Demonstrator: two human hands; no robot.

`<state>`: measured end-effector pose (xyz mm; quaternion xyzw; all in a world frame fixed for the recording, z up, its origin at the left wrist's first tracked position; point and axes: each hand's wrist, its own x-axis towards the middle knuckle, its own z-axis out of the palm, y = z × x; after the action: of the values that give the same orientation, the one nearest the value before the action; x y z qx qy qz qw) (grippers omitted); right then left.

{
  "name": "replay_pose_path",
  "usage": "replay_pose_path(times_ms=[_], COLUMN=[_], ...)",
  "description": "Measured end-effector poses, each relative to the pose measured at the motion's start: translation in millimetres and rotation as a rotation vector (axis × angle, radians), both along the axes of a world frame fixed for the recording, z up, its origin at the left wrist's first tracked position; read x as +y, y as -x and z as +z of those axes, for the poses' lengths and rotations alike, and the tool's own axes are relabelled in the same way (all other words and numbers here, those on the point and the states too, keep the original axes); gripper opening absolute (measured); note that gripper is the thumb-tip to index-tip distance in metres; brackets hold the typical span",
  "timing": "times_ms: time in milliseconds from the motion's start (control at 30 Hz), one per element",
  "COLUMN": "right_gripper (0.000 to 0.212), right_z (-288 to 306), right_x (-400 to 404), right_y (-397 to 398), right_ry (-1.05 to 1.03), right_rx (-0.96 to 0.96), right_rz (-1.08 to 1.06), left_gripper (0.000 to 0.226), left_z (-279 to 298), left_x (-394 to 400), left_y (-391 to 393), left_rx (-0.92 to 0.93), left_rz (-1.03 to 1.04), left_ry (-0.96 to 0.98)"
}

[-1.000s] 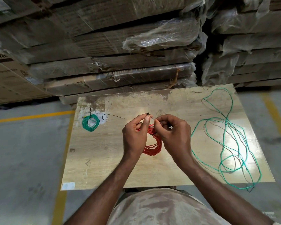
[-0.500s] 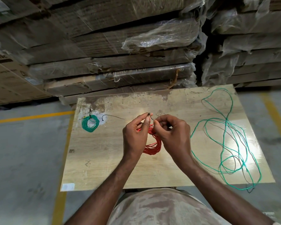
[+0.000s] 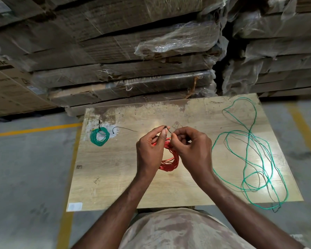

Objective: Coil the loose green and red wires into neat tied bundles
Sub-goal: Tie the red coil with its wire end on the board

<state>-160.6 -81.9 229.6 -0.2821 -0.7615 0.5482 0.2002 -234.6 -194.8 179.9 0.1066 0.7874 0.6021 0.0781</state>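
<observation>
A coil of red wire [image 3: 171, 163] hangs between my two hands above the middle of the wooden board [image 3: 115, 177]. My left hand [image 3: 150, 153] pinches the top of the coil and the end of a thin black tie [image 3: 167, 129]. My right hand [image 3: 192, 150] pinches the same tie close beside it. A small green coil [image 3: 99, 136], bound with a black tie, lies at the board's far left. A long loose green wire [image 3: 255, 159] sprawls over the right side of the board, one loop hanging past the near right corner.
A spare black tie [image 3: 124, 129] lies on the board just right of the green coil. Stacks of plastic-wrapped cardboard boxes [image 3: 133, 60] rise directly behind the board. Grey concrete floor with yellow lines [image 3: 34, 130] surrounds it.
My fingers have shifted slightly on the black tie at the top of the red coil. The coil stays between my hands and the other wires have not moved.
</observation>
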Motion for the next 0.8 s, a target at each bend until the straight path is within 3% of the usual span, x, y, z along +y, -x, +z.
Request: replay_pose_path(times_ms=[800], right_gripper=[0.013], right_z=[-0.4], right_x=[-5.0], right_y=[-4.3], right_ry=[-0.012], right_rx=[-0.011], right_rz=[-0.005], left_gripper=[0.028], left_z=[0.2], left_x=[-5.6], left_y=[-4.6], left_rx=[0.010], left_rz=[0.005], left_ry=[0.003])
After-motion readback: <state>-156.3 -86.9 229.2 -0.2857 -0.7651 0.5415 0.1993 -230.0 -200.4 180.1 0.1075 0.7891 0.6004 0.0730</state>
